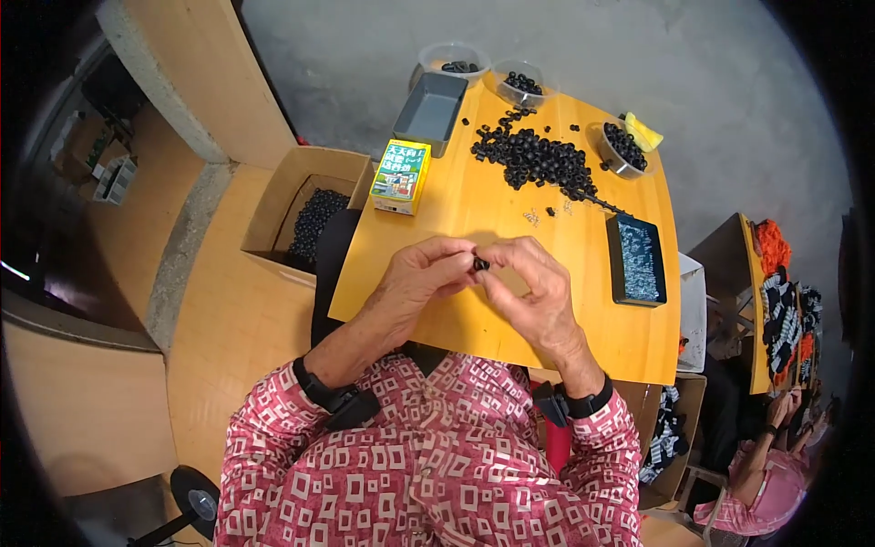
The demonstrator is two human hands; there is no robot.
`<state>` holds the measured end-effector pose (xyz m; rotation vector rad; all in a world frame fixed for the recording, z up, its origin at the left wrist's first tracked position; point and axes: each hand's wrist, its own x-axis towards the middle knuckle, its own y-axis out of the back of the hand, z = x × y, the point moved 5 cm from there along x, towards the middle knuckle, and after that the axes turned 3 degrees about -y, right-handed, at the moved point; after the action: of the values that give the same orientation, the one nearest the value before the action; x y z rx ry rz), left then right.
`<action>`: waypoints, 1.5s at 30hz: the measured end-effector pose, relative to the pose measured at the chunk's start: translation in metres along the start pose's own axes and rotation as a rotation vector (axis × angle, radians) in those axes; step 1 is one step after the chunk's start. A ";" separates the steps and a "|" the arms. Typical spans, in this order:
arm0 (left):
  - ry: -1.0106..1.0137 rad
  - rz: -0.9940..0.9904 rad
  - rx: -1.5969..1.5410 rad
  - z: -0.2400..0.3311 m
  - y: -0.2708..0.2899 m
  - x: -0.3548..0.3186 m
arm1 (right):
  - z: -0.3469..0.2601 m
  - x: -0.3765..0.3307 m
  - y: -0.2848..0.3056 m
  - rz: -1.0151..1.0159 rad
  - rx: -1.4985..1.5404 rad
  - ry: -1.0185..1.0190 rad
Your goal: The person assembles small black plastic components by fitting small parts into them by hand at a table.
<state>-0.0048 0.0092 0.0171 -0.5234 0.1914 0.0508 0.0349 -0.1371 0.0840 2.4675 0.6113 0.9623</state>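
Note:
A small black round part (480, 264) is pinched between the fingertips of both hands, just above the yellow wooden table (474, 205). My left hand (421, 275) grips it from the left, and my right hand (534, 283) meets it from the right. Beyond the hands lies a heap of the same black parts (538, 157). To the right of my right hand sits a black tray (636, 259) holding small shiny metal pieces. A few loose metal bits (533, 216) lie between the heap and my hands.
A grey empty tray (429, 111), a yellow-green carton (401, 176) and three clear bowls of black parts (623, 148) (520, 86) (455, 62) ring the far edge. A cardboard box of black parts (313, 221) stands on the left. Another person (761, 465) works at lower right.

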 end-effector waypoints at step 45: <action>0.155 0.022 -0.045 -0.029 0.008 -0.002 | 0.010 -0.025 -0.015 0.013 -0.234 0.054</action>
<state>-0.0120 0.0018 -0.0111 -0.5707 0.3484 0.0360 0.0215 -0.1406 0.0565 2.2487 0.4704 1.0449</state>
